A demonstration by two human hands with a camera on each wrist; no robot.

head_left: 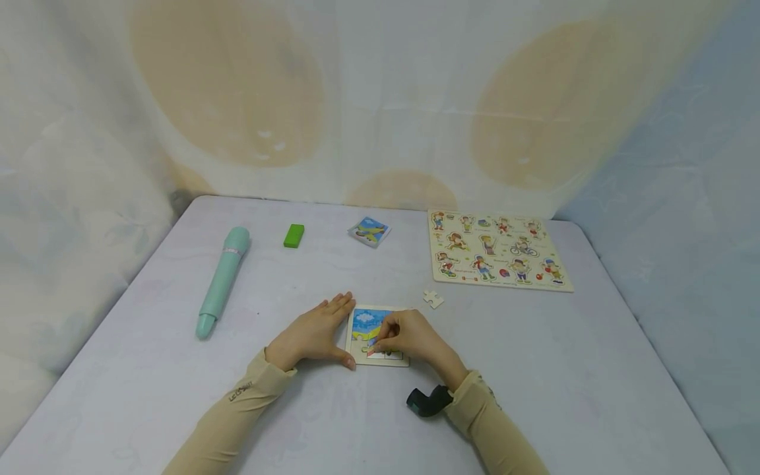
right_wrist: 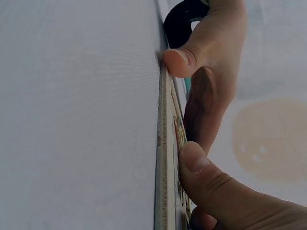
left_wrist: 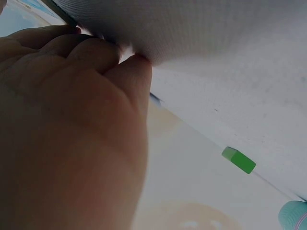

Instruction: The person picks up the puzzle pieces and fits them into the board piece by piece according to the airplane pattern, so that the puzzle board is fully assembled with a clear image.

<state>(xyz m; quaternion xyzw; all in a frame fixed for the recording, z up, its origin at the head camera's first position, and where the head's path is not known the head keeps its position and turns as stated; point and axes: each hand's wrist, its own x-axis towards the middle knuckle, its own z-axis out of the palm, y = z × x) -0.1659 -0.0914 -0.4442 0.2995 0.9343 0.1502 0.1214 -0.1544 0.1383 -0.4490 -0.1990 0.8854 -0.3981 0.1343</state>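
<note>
A small wooden jigsaw puzzle board (head_left: 349, 349) lies flat on the table with a blue sky and yellow picture partly filled in. My left hand (head_left: 315, 332) rests along its left side, fingers extended by the upper corner and thumb at the lower one. Over the board's lower part, my right hand (head_left: 412, 335) pinches a puzzle piece (head_left: 371, 351) between thumb and fingers. From the right wrist view, this piece (right_wrist: 176, 112) appears tilted against the board, and my right thumb (right_wrist: 194, 158) presses on it. My fingers cover the board's right part. A loose puzzle piece (head_left: 433, 299) lies just beyond.
Farther right is a large wooden puzzle board (head_left: 499, 254) with figures. A picture card (head_left: 370, 231) and a green block (head_left: 293, 235) lie toward the back. At left lies a mint-green tube (head_left: 223, 284). A black wrist device (head_left: 429, 401) sits at my right cuff.
</note>
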